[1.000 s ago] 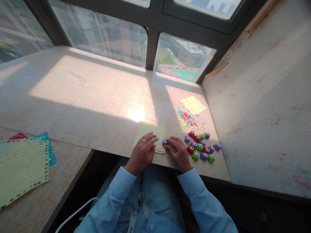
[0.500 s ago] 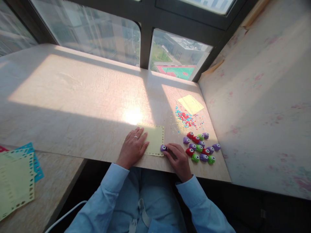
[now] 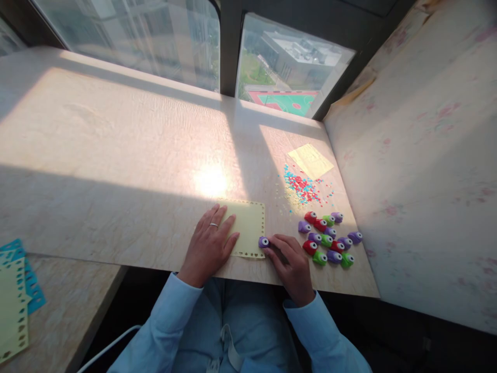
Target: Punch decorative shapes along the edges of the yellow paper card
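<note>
My left hand (image 3: 209, 243) lies flat with its fingers stretched over the left part of a pale yellow sheet of paper (image 3: 246, 225). Small shapes are punched along the sheet's top, right and bottom edges; its left edge is under my hand. At the right edge, near the lower corner, sits a small purple craft punch (image 3: 264, 242). My right hand (image 3: 290, 265) grips this punch between thumb and fingers. Right of that hand stand several more craft punches (image 3: 326, 241) in red, green and purple.
Punched-out confetti (image 3: 305, 189) in red, blue and yellow lies behind the punches, beside a folded yellow paper (image 3: 311, 160). Punched yellow and blue sheets (image 3: 13, 305) rest on a lower surface at left. A patterned wall (image 3: 427, 171) bounds the right side; windows (image 3: 287, 67) stand behind.
The camera view has tilted down and shifted slightly left-to-right. Both hands, the sheet and the punch keep nearly the same positions relative to each other.
</note>
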`<state>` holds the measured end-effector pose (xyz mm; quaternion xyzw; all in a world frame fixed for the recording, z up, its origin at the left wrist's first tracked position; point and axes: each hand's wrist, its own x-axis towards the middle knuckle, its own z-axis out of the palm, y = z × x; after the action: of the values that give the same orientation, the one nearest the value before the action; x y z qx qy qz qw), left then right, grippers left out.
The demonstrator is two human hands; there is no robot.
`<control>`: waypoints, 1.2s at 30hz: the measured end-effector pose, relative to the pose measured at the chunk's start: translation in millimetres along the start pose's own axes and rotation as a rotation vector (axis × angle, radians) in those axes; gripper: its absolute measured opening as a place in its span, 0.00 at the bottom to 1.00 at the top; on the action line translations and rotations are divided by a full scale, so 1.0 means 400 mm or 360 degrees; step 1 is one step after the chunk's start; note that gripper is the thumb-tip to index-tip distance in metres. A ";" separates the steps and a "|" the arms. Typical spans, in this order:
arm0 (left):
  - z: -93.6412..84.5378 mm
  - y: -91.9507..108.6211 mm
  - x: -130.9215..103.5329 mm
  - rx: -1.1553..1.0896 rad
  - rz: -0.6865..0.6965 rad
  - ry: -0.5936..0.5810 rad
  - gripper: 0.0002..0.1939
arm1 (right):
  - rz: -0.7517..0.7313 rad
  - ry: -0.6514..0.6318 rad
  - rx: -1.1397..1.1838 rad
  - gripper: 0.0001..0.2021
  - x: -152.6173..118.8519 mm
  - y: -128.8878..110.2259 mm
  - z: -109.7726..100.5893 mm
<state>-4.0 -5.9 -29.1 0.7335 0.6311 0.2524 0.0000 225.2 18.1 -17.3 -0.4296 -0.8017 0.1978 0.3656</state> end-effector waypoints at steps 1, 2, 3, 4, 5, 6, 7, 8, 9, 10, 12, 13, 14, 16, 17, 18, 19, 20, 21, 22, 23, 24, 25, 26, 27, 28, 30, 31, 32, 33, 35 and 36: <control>-0.001 0.001 0.001 -0.0005 -0.0006 -0.0002 0.19 | 0.0001 0.0003 -0.0006 0.10 -0.002 -0.002 -0.001; -0.002 0.001 0.002 -0.0015 -0.0010 -0.0004 0.19 | 0.0007 0.0006 -0.0010 0.10 -0.003 -0.003 -0.002; -0.004 0.001 0.002 -0.0028 -0.0015 -0.0008 0.19 | 0.0015 0.0009 -0.0015 0.11 -0.003 -0.005 -0.002; -0.005 0.002 0.003 -0.0041 -0.0021 -0.0013 0.19 | 0.0022 0.0009 -0.0019 0.11 -0.003 -0.005 -0.002; -0.005 0.002 0.003 -0.0051 -0.0027 -0.0018 0.19 | 0.0029 0.0007 -0.0023 0.11 -0.001 -0.005 -0.001; -0.006 0.001 0.003 -0.0057 -0.0032 -0.0024 0.19 | 0.0033 0.0006 -0.0027 0.11 0.000 -0.005 0.000; -0.006 0.001 0.002 -0.0059 -0.0036 -0.0029 0.19 | 0.0035 0.0006 -0.0031 0.11 0.002 -0.004 0.001; -0.007 0.001 0.002 -0.0058 -0.0036 -0.0034 0.20 | 0.0035 0.0006 -0.0035 0.11 0.003 -0.004 0.001; -0.007 0.000 0.001 -0.0053 -0.0034 -0.0039 0.21 | 0.0034 0.0006 -0.0038 0.11 0.003 -0.003 0.002; -0.007 0.000 0.001 -0.0046 -0.0029 -0.0044 0.22 | 0.0035 0.0005 -0.0038 0.11 0.004 -0.003 0.003; -0.008 0.001 0.001 -0.0028 -0.0020 -0.0056 0.24 | 0.0035 0.0007 -0.0036 0.11 0.003 -0.003 0.002; -0.009 0.001 0.001 -0.0016 -0.0019 -0.0067 0.24 | 0.0036 0.0005 -0.0033 0.10 0.003 -0.003 0.002; -0.010 0.002 0.001 -0.0003 -0.0022 -0.0081 0.25 | 0.0036 0.0003 -0.0029 0.10 0.002 -0.003 0.001; -0.013 0.004 0.002 0.0027 -0.0031 -0.0111 0.25 | 0.0034 0.0001 -0.0020 0.10 0.001 -0.004 0.000; -0.014 0.004 0.002 0.0042 -0.0034 -0.0124 0.25 | 0.0030 0.0001 -0.0016 0.11 0.001 -0.004 -0.001; -0.015 0.005 0.002 0.0056 -0.0033 -0.0133 0.26 | 0.0026 0.0003 -0.0012 0.11 0.001 -0.004 -0.001; -0.016 0.005 0.003 0.0067 -0.0027 -0.0138 0.26 | 0.0023 0.0006 -0.0009 0.11 0.002 -0.004 -0.002; -0.016 0.005 0.003 0.0075 -0.0019 -0.0138 0.26 | 0.0020 0.0011 -0.0007 0.11 0.002 -0.004 -0.002; -0.016 0.005 0.003 0.0081 -0.0012 -0.0141 0.26 | 0.0018 0.0010 -0.0006 0.11 0.003 -0.004 -0.002; -0.016 0.005 0.003 0.0085 -0.0007 -0.0144 0.27 | 0.0016 0.0006 -0.0006 0.11 0.003 -0.004 -0.002; -0.016 0.005 0.003 0.0088 -0.0004 -0.0145 0.27 | 0.0014 0.0001 -0.0005 0.11 0.004 -0.004 -0.002; -0.016 0.005 0.003 0.0092 -0.0003 -0.0146 0.27 | 0.0011 -0.0002 -0.0005 0.12 0.005 -0.004 -0.002; -0.016 0.005 0.003 0.0095 -0.0004 -0.0146 0.26 | 0.0005 -0.0006 -0.0005 0.12 0.005 -0.004 -0.002; -0.016 0.005 0.004 0.0098 -0.0004 -0.0146 0.26 | 0.0000 -0.0007 -0.0006 0.12 0.005 -0.004 -0.002; -0.016 0.005 0.004 0.0100 -0.0003 -0.0145 0.26 | -0.0003 -0.0007 -0.0006 0.12 0.005 -0.004 -0.002; -0.016 0.005 0.004 0.0101 -0.0001 -0.0145 0.26 | -0.0003 -0.0008 -0.0007 0.12 0.005 -0.004 -0.002; -0.017 0.006 0.004 0.0100 0.0003 -0.0143 0.26 | -0.0004 -0.0011 -0.0011 0.12 0.004 -0.004 -0.001; -0.017 0.006 0.004 0.0100 0.0003 -0.0141 0.26 | -0.0001 -0.0012 -0.0013 0.12 0.004 -0.004 -0.001; -0.017 0.006 0.004 0.0099 0.0002 -0.0141 0.26 | 0.0002 -0.0013 -0.0016 0.12 0.004 -0.004 -0.001; -0.017 0.006 0.003 0.0097 0.0000 -0.0142 0.26 | 0.0004 -0.0013 -0.0019 0.12 0.004 -0.004 -0.001; -0.017 0.006 0.003 0.0093 -0.0008 -0.0146 0.26 | 0.0012 -0.0014 -0.0022 0.11 0.003 -0.004 0.000; -0.017 0.006 0.003 0.0090 -0.0012 -0.0149 0.26 | 0.0019 -0.0014 -0.0020 0.11 0.003 -0.003 0.000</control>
<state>-4.0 -7.4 -22.0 0.7418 0.6400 0.1998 0.0097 224.1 18.3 -16.0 -0.4358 -0.8019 0.1967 0.3582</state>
